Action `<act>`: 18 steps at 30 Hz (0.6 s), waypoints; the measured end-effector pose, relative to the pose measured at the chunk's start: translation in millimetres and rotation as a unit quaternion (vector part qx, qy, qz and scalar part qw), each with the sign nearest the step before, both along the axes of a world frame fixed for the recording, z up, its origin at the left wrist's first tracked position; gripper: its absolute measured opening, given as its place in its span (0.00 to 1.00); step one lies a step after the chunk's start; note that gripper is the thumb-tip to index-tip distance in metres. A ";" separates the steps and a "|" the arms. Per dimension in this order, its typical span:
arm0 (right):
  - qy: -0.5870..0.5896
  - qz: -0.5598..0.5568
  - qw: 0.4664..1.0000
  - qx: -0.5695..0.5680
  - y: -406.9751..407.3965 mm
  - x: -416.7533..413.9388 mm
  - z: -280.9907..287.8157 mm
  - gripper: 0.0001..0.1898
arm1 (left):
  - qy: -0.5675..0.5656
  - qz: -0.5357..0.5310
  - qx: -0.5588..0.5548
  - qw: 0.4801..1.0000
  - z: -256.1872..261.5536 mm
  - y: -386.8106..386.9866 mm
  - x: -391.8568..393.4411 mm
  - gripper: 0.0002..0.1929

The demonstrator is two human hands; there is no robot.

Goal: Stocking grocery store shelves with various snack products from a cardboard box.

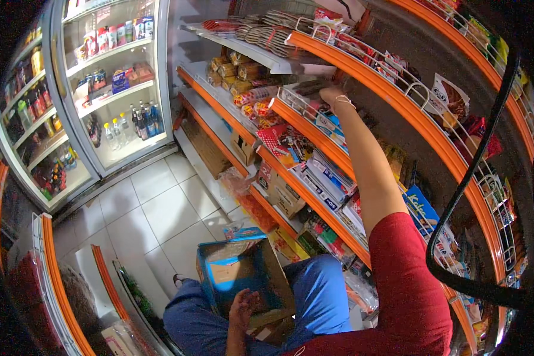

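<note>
My right hand (331, 95), a white band at its wrist, reaches into the back of a wire-fronted shelf (311, 124). Its fingers are by dark packets (309, 86), and whether they grip one is unclear. In front of me a blue-lined cardboard box (244, 276) rests open between my knees. Over the box's near edge is my left hand (244, 307), fingers partly curled; I cannot make out anything held in it. A small brown piece (224, 271) shows inside the box.
Orange-edged shelves (222, 109) hold rolled yellow packs (244, 71), stacked packets (267, 35) and a carton (285, 191). A glass-door fridge (111, 89) with bottles stands at the left, beyond the tiled floor (160, 213). Another orange-edged shelf (62, 285) is at the lower left. A black cable (467, 169) crosses the right side.
</note>
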State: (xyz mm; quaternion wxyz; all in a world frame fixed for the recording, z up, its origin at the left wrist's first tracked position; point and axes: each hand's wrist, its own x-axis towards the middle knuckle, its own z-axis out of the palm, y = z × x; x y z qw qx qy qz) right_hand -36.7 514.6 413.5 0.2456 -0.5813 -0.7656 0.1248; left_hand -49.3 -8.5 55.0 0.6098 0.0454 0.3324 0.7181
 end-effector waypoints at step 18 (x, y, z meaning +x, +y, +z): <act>-0.229 0.080 0.963 0.116 -101.5 -13.2 16.8 0.29 | -0.078 -0.009 0.021 0.997 -7.7 1.7 -0.6 0.22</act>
